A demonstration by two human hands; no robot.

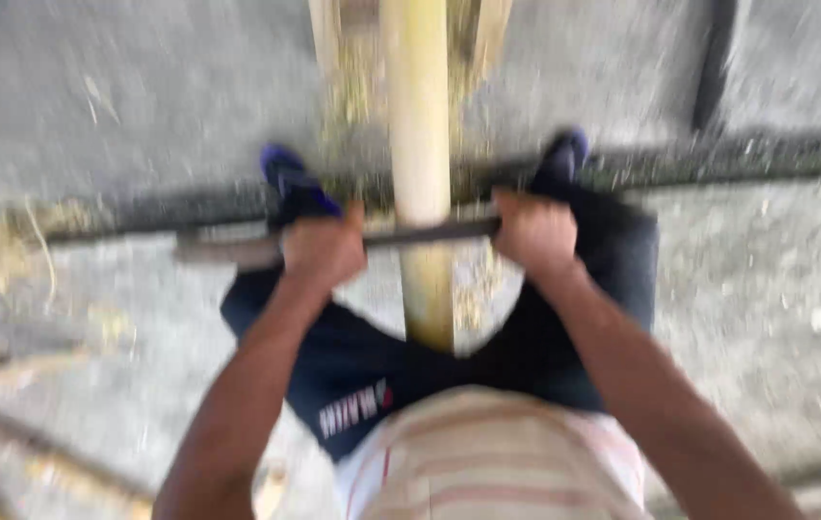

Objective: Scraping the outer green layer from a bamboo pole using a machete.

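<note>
A pale yellow bamboo pole (419, 125) runs away from me between my legs. Across it lies a long dark blade (410, 234), held flat on the pole. My left hand (323, 248) grips the blade's left part, with a brownish end (222, 251) sticking out past it. My right hand (535, 231) grips the right end. Both fists are closed tight on it. The picture is blurred by motion.
Grey concrete floor with a dark groove (738, 166) running across. Bamboo shavings (357, 87) lie beside the pole. More bamboo strips (6, 376) lie at the left. My blue shoes (290, 178) stand either side of the pole.
</note>
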